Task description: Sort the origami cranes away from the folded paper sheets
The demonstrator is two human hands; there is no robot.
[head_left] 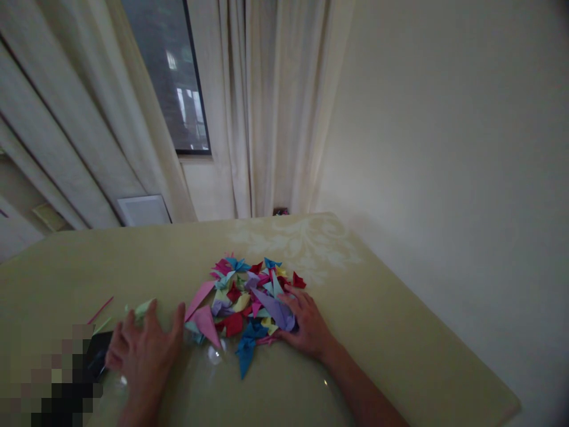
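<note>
A heap of folded paper pieces [242,302] in pink, red, blue, purple, yellow and pale green lies on the table; several look like origami cranes. My right hand [306,323] rests against the heap's right side, fingers apart, touching a purple folded paper [273,309]. To the left of the heap, my left hand [146,350] is spread low over the table with nothing in it. Just beyond its fingertips is a pale green folded paper [143,308]. A blue folded paper [249,345] sticks out at the heap's near edge.
The table [400,356] has a pale floral pattern at its far corner. A thin pink strip [101,309] and a dark flat object [98,353] lie at the left, the latter partly blurred out. Behind stand curtains [284,107], a window and a wall [444,148] along the right.
</note>
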